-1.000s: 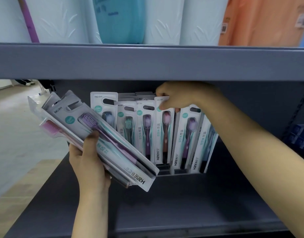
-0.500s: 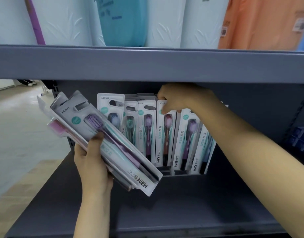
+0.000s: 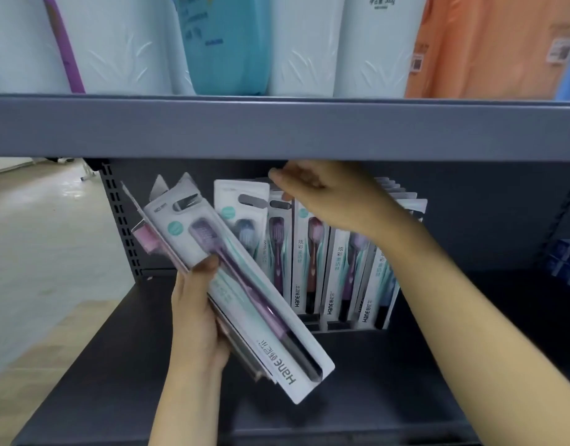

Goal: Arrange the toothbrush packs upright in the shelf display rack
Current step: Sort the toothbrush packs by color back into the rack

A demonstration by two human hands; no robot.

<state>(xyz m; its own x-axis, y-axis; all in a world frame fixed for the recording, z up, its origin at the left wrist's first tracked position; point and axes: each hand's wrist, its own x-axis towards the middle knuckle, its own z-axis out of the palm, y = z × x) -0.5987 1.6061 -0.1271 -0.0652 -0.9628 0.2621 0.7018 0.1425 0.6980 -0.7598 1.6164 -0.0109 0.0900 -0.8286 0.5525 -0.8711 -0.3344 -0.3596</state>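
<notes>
A left hand (image 3: 196, 313) at center frame grips a tilted stack of packs (image 3: 232, 278). The right hand (image 3: 328, 197), fingers (image 3: 278, 175) loosely curled, rests atop upright packs in the rack (image 3: 348, 326) on the shelf (image 3: 405, 381).

- The dark grey lower shelf (image 3: 389, 391) spreads beneath both hands, its surface bare in front of the left hand (image 3: 196, 313).
- Toothbrush packs (image 3: 312, 262) stand upright in a row at the back, directly under the right hand (image 3: 325, 194).
- The upper shelf (image 3: 277, 127) above the right hand carries white, teal and orange bags (image 3: 309, 43) side by side.
</notes>
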